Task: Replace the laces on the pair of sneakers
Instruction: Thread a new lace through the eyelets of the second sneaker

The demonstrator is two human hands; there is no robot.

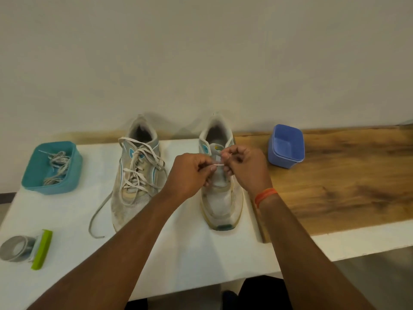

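Observation:
Two worn white sneakers stand side by side on a white table (67,211), toes toward me. The left sneaker (136,175) is loosely laced with a pale flat lace whose end trails over the table at its front left. My hands meet above the tongue of the right sneaker (222,202). My left hand (190,173) and my right hand (243,168) each pinch an end of a short stretch of white lace (218,164) held taut between them. The right sneaker's eyelets are mostly hidden behind my fingers.
A teal tub (73,173) at the back left holds a tangle of grey-white laces (57,166). An empty blue tub (287,146) stands on the wooden top (346,186) at the right. A grey tape roll (15,248) with a green cutter (42,249) lies front left.

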